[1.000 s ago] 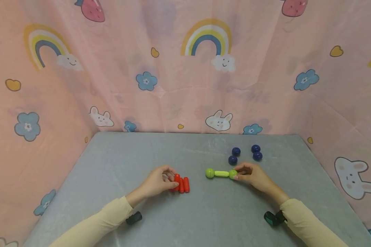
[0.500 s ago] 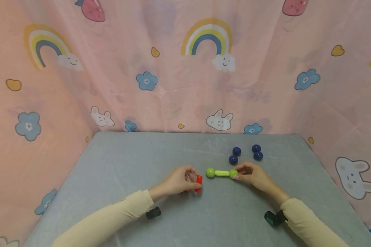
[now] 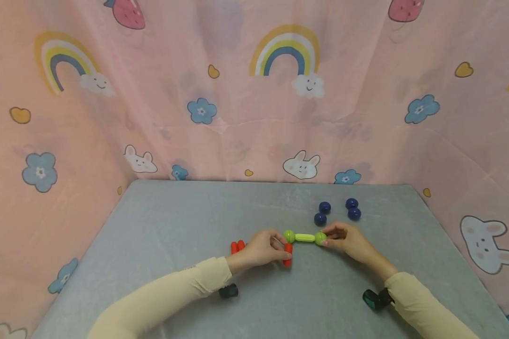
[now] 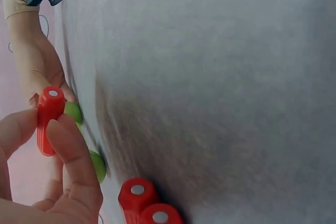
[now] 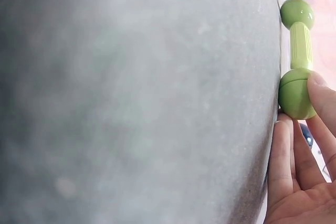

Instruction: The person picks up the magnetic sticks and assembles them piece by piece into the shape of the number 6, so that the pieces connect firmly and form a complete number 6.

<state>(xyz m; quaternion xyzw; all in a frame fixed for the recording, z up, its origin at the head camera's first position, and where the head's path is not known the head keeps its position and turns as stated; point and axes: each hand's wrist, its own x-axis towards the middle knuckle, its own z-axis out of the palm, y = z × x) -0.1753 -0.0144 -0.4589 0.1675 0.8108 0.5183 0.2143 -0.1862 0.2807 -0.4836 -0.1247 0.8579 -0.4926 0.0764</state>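
My left hand [image 3: 260, 248] pinches a red toy rod [image 3: 288, 258] between thumb and fingers. The left wrist view shows this red rod [image 4: 49, 124] with a grey disc set in its end, held up off the table. In the head view its top overlaps the left green ball [image 3: 289, 236]. A light green rod [image 3: 305, 238] joins that ball to a second green ball [image 3: 320, 238], lying crosswise on the table. My right hand [image 3: 351, 244] grips the second ball with thumb and fingertips. Two more red rods [image 4: 150, 206] lie behind my left hand, partly hidden by it.
Several dark blue balls [image 3: 324, 207] sit farther back on the grey table [image 3: 186, 212], right of the middle. A pink patterned curtain [image 3: 237, 141] hangs along the table's back edge and sides. Each wrist wears a dark camera [image 3: 376, 299].
My left hand has moved right with a red rod, from the row of red rods to beside the left green ball, uncovering the others. My right hand keeps its grip on the green ball.
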